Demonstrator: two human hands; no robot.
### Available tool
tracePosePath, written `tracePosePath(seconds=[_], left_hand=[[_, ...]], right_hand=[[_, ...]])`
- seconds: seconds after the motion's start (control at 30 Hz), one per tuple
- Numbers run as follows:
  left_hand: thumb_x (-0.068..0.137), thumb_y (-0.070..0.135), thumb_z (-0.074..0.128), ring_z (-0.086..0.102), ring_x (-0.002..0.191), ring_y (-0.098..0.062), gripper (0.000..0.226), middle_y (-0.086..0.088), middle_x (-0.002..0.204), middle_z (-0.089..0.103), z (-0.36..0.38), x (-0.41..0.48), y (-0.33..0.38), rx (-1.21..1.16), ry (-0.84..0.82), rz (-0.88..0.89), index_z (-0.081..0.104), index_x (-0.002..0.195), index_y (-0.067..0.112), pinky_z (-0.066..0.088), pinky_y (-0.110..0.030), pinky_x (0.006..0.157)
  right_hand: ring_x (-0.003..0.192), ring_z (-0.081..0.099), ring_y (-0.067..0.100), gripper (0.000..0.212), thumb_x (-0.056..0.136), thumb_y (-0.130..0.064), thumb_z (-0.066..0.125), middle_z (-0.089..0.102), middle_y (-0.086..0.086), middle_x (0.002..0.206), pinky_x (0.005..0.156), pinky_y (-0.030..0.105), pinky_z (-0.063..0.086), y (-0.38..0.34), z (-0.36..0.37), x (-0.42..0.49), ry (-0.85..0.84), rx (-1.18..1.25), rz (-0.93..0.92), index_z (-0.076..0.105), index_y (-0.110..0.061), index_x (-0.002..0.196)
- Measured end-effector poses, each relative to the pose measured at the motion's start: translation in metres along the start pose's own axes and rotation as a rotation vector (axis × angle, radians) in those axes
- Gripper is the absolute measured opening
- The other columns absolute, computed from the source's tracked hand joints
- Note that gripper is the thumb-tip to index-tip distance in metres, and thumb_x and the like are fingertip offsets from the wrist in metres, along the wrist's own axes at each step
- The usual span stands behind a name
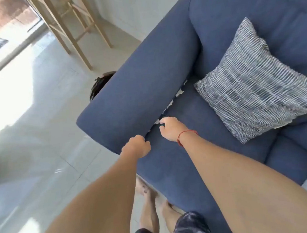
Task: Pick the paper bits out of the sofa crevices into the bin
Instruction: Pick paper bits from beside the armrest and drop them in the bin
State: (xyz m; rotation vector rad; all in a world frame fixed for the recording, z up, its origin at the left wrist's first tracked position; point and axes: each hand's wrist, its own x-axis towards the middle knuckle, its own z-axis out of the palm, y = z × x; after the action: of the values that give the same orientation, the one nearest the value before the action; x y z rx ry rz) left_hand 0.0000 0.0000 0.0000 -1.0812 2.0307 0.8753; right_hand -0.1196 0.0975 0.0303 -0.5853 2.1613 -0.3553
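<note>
At the far left, the pale tiled floor [40, 144] lies in bright light, and the legs of a light wooden stool [78, 30] stand on it at the far side. Just right of them, a dark round object [100, 85] shows partly from behind the padded armrest [137, 91] of the blue fabric sofa [172, 170]; what it is cannot be told. The left hand [136, 146] is at the near end of the armrest where it meets the seat. Its fingers are curled tight, but whether they grasp anything cannot be told. White paper bits [180, 93] sit in the crevice between the armrest and the seat cushion [196, 122], strung along it from near to far. The right hand [170, 128], with a red thread [185, 133] round the wrist, rests on the seat at the crevice, its curled fingers against the nearest bits; whether they pinch one cannot be told. To the far right, a square cushion striped grey and white [253, 83] leans on the seat against the sofa back.
</note>
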Motion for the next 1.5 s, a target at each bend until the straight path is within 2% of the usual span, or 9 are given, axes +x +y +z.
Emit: tracePosePath(seconds=[0.1, 0.17, 0.27, 0.47, 0.73, 0.9, 1.13, 1.23, 1.5], left_hand=[[0.095, 0.029, 0.044, 0.057, 0.104, -0.031, 0.032, -0.011, 0.120, 0.058, 0.032, 0.025, -0.028, -0.135, -0.084, -0.092, 0.057, 0.117, 0.010, 0.049, -0.038, 0.096], [0.096, 0.028, 0.045, 0.050, 0.125, -0.033, 0.045, -0.010, 0.141, 0.049, 0.057, 0.045, -0.046, -0.182, -0.101, -0.111, 0.045, 0.139, 0.012, 0.042, -0.039, 0.106], [0.097, 0.026, 0.048, 0.036, 0.139, -0.028, 0.054, -0.007, 0.154, 0.035, 0.081, 0.074, -0.060, -0.241, -0.019, -0.070, 0.035, 0.148, 0.018, 0.031, -0.036, 0.115], [0.092, 0.014, 0.049, 0.053, 0.122, -0.034, 0.054, -0.009, 0.139, 0.054, 0.103, 0.105, -0.074, -0.398, 0.155, -0.013, 0.042, 0.145, 0.023, 0.043, -0.041, 0.105], [0.093, 0.017, 0.049, 0.041, 0.136, -0.030, 0.063, -0.003, 0.152, 0.040, 0.105, 0.111, -0.079, -0.339, 0.124, -0.035, 0.028, 0.150, 0.033, 0.038, -0.038, 0.111], [0.092, 0.022, 0.049, 0.033, 0.141, -0.030, 0.067, -0.003, 0.157, 0.030, 0.100, 0.121, -0.072, -0.285, 0.011, -0.133, 0.021, 0.151, 0.038, 0.032, -0.038, 0.115], [0.093, 0.033, 0.043, 0.025, 0.145, -0.025, 0.065, 0.000, 0.156, 0.031, 0.097, 0.119, -0.064, -0.056, -0.021, -0.201, 0.015, 0.151, 0.037, 0.019, -0.035, 0.117], [0.093, 0.034, 0.043, 0.028, 0.144, -0.024, 0.062, 0.000, 0.154, 0.034, 0.094, 0.120, -0.063, -0.053, -0.044, -0.215, 0.019, 0.150, 0.037, 0.023, -0.036, 0.115], [0.093, 0.038, 0.043, 0.044, 0.134, -0.026, 0.049, -0.003, 0.142, 0.051, 0.087, 0.117, -0.058, 0.002, -0.018, -0.206, 0.042, 0.140, 0.027, 0.035, -0.037, 0.110]], right_hand=[[0.122, 0.055, 0.035, 0.038, 0.096, -0.018, 0.041, 0.055, 0.010, 0.138, 0.104, 0.043, 0.046, 0.007, 0.039, 0.024, -0.096, -0.052, 0.000, 0.057, -0.015, 0.131], [0.120, 0.056, 0.036, 0.036, 0.096, -0.014, 0.040, 0.056, 0.009, 0.137, 0.102, 0.045, 0.047, 0.014, 0.069, 0.042, -0.163, -0.117, -0.018, 0.059, -0.012, 0.126], [0.123, 0.054, 0.035, 0.038, 0.095, -0.007, 0.043, 0.050, 0.008, 0.142, 0.104, 0.045, 0.046, 0.017, 0.102, 0.071, -0.204, -0.200, -0.080, 0.057, -0.012, 0.129], [0.134, 0.034, 0.032, 0.053, 0.092, -0.006, 0.047, 0.043, 0.009, 0.144, 0.103, 0.045, 0.042, 0.018, 0.137, 0.113, -0.274, -0.465, -0.229, 0.046, -0.020, 0.143], [0.145, 0.019, 0.030, 0.069, 0.088, 0.001, 0.054, 0.035, 0.004, 0.152, 0.105, 0.046, 0.043, 0.017, 0.140, 0.133, -0.385, -0.584, -0.213, 0.037, -0.028, 0.148], [0.144, 0.020, 0.029, 0.060, 0.090, 0.002, 0.043, 0.042, 0.011, 0.146, 0.107, 0.044, 0.041, 0.021, 0.142, 0.138, -0.360, -0.529, -0.187, 0.041, -0.023, 0.146], [0.137, 0.032, 0.039, 0.065, 0.090, -0.002, 0.037, 0.028, 0.014, 0.152, 0.112, 0.043, 0.039, 0.016, 0.144, 0.143, -0.436, -0.530, -0.123, 0.035, -0.032, 0.148], [0.144, 0.018, 0.034, 0.068, 0.092, 0.003, 0.045, 0.027, 0.008, 0.155, 0.113, 0.044, 0.036, 0.013, 0.141, 0.144, -0.474, -0.572, -0.127, 0.030, -0.027, 0.151], [0.144, 0.021, 0.030, 0.064, 0.089, -0.002, 0.059, 0.043, 0.011, 0.145, 0.109, 0.045, 0.043, 0.009, 0.148, 0.144, -0.426, -0.629, -0.100, 0.038, -0.016, 0.147]])
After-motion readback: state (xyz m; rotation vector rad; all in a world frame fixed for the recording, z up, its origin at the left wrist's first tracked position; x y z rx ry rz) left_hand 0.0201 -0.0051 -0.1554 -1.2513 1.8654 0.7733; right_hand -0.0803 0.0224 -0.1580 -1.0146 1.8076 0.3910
